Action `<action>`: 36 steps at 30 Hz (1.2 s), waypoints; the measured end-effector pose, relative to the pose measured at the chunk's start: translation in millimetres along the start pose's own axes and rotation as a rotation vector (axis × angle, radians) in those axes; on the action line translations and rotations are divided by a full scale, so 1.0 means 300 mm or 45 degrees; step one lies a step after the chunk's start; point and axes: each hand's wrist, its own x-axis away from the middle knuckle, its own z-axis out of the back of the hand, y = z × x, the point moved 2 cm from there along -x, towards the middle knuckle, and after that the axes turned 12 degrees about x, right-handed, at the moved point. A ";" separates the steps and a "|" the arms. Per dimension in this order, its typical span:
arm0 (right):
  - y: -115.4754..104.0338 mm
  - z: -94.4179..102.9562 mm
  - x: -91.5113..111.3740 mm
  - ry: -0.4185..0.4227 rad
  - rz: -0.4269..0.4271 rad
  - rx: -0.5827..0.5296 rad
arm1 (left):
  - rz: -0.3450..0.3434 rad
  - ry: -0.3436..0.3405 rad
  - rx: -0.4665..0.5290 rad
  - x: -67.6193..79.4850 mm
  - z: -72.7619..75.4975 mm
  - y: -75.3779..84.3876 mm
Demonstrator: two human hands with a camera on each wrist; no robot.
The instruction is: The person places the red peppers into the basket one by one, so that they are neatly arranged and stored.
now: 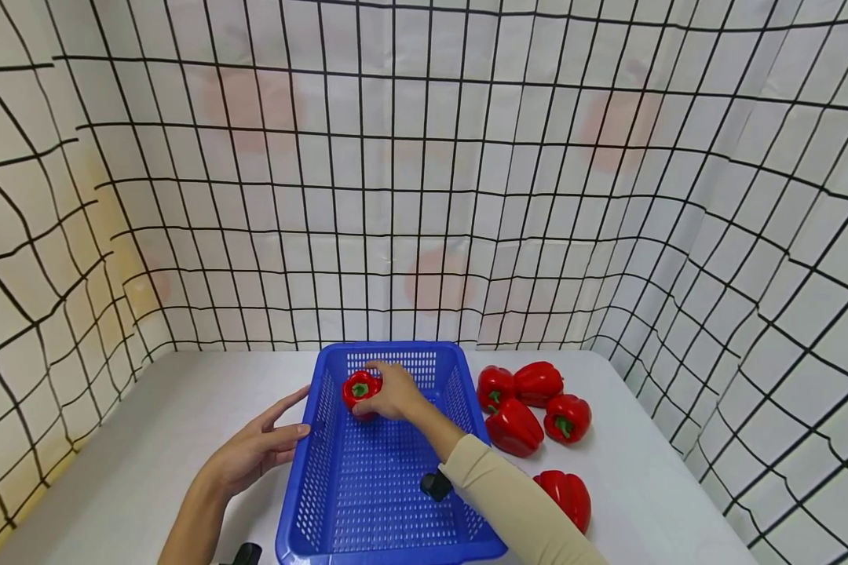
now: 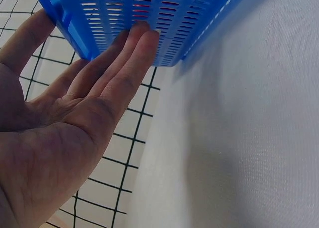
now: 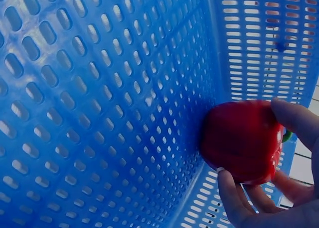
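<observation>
A red bell pepper (image 1: 360, 387) is inside the blue plastic basket (image 1: 374, 502), near its far left corner, green stem facing up. My right hand (image 1: 394, 392) holds it with thumb and fingers around its sides. In the right wrist view the pepper (image 3: 241, 138) sits right at the basket's perforated floor. My left hand (image 1: 254, 451) is against the outside of the basket's left wall, fingers extended. The left wrist view shows those straight fingers (image 2: 134, 63) along the slotted wall and the thumb up at the rim.
Several red bell peppers (image 1: 514, 426) lie grouped on the white table (image 1: 643, 486) right of the basket. Another red pepper (image 1: 568, 498) lies nearer, partly behind my right sleeve (image 1: 509, 502). A black wire grid (image 1: 424, 188) over white sheeting encloses the back and sides.
</observation>
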 end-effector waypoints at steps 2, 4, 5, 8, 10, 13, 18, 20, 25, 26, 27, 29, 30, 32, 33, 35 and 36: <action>0.001 0.001 -0.001 0.011 -0.028 -0.033 | -0.005 -0.003 -0.001 0.000 0.001 0.000; 0.002 0.000 -0.002 0.014 -0.047 -0.058 | -0.007 0.000 -0.003 0.001 0.002 0.000; 0.003 -0.001 -0.002 0.013 -0.050 -0.060 | -0.007 0.004 -0.006 0.002 0.002 0.000; 0.003 -0.003 -0.002 0.002 -0.043 -0.056 | -0.004 0.020 -0.017 0.004 0.001 -0.002; 0.003 -0.004 -0.002 -0.010 -0.044 -0.062 | -0.001 0.028 -0.021 0.005 0.000 -0.002; 0.003 -0.005 -0.003 -0.026 -0.047 -0.073 | -0.001 0.033 -0.026 0.004 0.000 -0.003; 0.004 -0.010 -0.007 -0.051 -0.040 -0.036 | -0.005 0.025 -0.024 0.002 0.002 -0.003; 0.003 -0.011 -0.006 -0.057 -0.039 -0.022 | -0.007 0.021 -0.023 0.001 0.003 -0.002; 0.003 -0.012 -0.008 -0.061 -0.040 -0.019 | -0.009 0.017 -0.019 0.000 0.004 -0.003; 0.003 -0.011 -0.007 -0.062 -0.042 -0.021 | -0.009 0.019 -0.018 0.000 0.004 -0.003; 0.004 -0.011 -0.009 -0.061 -0.043 -0.021 | -0.010 0.021 -0.017 0.000 0.004 -0.004; 0.007 -0.009 -0.010 -0.057 -0.047 -0.012 | -0.010 0.023 -0.013 0.000 0.003 -0.004; 0.009 -0.008 -0.010 -0.053 -0.048 -0.006 | -0.009 0.024 -0.013 0.000 0.002 -0.005; 0.010 -0.004 -0.009 -0.046 -0.045 0.002 | -0.008 0.026 -0.014 0.000 0.000 -0.005; 0.010 -0.003 -0.009 -0.039 -0.038 0.008 | -0.008 0.027 -0.015 0.000 -0.001 -0.005; 0.010 0.002 -0.007 -0.027 -0.026 0.017 | -0.008 0.030 -0.019 0.001 -0.002 -0.005; 0.010 0.003 -0.006 -0.024 -0.022 0.017 | -0.008 0.030 -0.020 0.001 -0.003 -0.005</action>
